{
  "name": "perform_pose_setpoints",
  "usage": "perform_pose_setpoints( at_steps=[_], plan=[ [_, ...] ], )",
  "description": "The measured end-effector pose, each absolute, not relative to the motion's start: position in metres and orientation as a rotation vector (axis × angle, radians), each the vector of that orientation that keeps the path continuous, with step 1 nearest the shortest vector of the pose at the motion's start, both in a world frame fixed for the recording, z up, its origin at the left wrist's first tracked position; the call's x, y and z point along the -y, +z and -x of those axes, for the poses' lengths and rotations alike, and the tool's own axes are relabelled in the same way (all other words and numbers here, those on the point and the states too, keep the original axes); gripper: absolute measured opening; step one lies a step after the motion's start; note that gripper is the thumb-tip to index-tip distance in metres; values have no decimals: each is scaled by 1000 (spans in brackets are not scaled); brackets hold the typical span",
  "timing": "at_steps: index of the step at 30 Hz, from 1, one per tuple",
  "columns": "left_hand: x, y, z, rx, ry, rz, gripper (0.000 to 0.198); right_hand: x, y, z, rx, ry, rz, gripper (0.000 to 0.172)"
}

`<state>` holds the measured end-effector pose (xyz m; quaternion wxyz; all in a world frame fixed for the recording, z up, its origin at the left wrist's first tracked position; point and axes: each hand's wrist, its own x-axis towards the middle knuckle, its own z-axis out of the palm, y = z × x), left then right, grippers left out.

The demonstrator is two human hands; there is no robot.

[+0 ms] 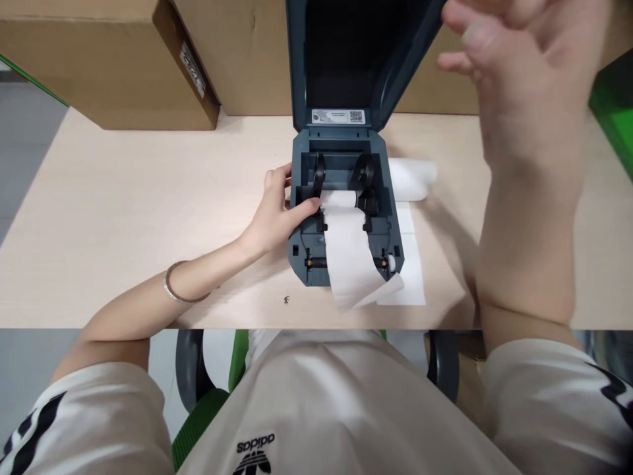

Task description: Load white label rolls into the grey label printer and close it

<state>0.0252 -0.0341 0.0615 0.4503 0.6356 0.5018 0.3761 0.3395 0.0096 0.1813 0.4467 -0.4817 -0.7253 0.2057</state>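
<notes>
A dark blue-grey label printer (pixel 299 270) sits on the table with its lid (pixel 297 72) raised. My left hand (pixel 274 208) grips its left wall, thumb over the inner edge beside the paper roll and fingers around the outside. A white paper roll (pixel 339 199) lies between the black holders. Its paper strip (pixel 349 254) runs over the front roller and hangs past the front, one corner curled. My right hand (pixel 529 79) is raised beside the lid's upper right edge, fingers apart, partly cut off by the frame. Whether its fingertips touch the lid, I cannot tell.
Another white roll (pixel 413 179) lies right of the printer, with flat white paper (pixel 413 264) below it. Cardboard boxes (pixel 99 66) stand along the back. A green and black object (pixel 616 112) is at far right. The table's front edge is close to my body.
</notes>
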Motion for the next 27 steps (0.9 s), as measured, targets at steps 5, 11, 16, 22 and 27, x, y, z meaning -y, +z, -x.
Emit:
perform_pose_setpoints(
  at_steps=[5,11,16,22,27],
  plan=[
    [35,61,-26,-1237,934,-1584,73,-2,166,-321,1802,385,1195,79],
    [35,62,-26,-1241,934,-1602,71,11,138,-295,2437,161,1203,30],
    [36,67,-29,-1293,928,-1660,71,11,121,-297,2772,210,1114,46],
    [35,70,-30,-1269,913,-1706,76,7,126,-299,2857,127,1059,40],
    [34,64,-32,-1256,962,-1680,74,-2,108,-295,2756,88,1046,20]
  ],
)
